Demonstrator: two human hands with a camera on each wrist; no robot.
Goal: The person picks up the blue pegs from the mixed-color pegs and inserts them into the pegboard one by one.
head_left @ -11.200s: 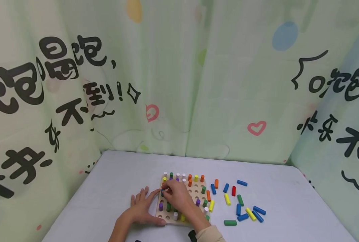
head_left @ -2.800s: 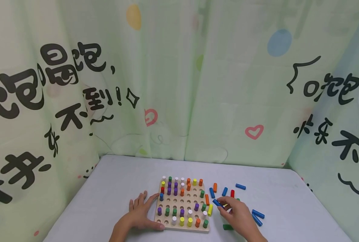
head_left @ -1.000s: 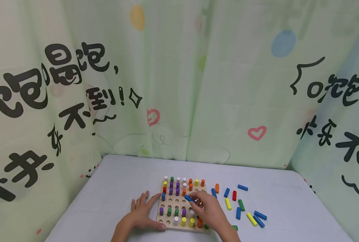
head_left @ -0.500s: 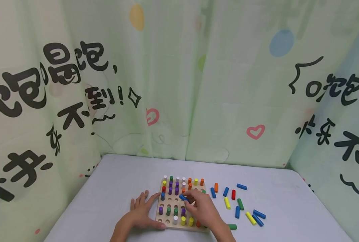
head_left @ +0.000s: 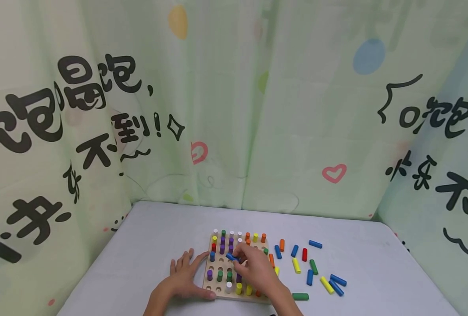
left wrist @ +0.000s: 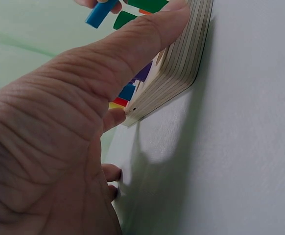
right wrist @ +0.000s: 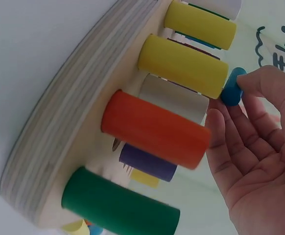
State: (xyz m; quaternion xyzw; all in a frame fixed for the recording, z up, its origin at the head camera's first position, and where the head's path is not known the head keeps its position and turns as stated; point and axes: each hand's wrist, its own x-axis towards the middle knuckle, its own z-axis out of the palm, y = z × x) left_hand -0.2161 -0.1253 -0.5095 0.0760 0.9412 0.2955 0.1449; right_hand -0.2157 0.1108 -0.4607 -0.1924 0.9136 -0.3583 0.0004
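Observation:
A wooden pegboard (head_left: 213, 282) lies on the table, with upright coloured pegs in many of its holes. My right hand (head_left: 259, 268) pinches a blue peg (head_left: 230, 256) between thumb and fingers, tilted above the middle rows; in the right wrist view this blue peg (right wrist: 233, 88) is clear of the board. My left hand (head_left: 184, 277) spreads along the board's left side. Its thumb presses the near left corner, and its index finger touches the left edge. A standing blue peg (head_left: 212, 256) is by that fingertip. The right hand covers part of the board.
Loose pegs lie right of the board: several blue ones, a red peg (head_left: 305, 254), a yellow peg (head_left: 326, 285), a green peg (head_left: 300, 296) and others. A patterned curtain (head_left: 285, 131) hangs behind the white table (head_left: 170, 232).
Earlier my right hand held a blue peg at the board's left edge, which now stands there. It took another blue peg from the right and carried it left over the board. Left hand stays.

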